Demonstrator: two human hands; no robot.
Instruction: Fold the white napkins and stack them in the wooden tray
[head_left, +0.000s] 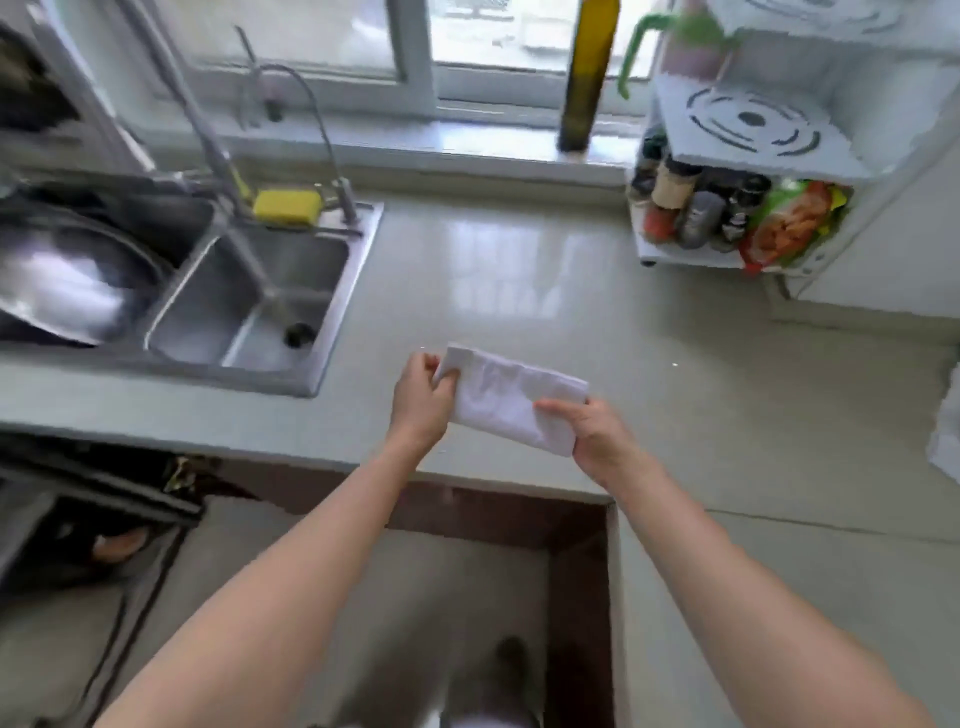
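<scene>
One white folded cloth napkin (511, 400), long creased rectangle, held over the pale bench (675, 374), left hand (421, 400) and right hand (597, 434) fingers pinching its ends

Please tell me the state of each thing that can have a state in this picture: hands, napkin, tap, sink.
left hand: grips the napkin's left end.
right hand: grips the napkin's right end.
white napkin: folded into a strip, held above the counter.
tap: no water seen running.
sink: small basin holds nothing.
wooden tray: not in view.
</scene>
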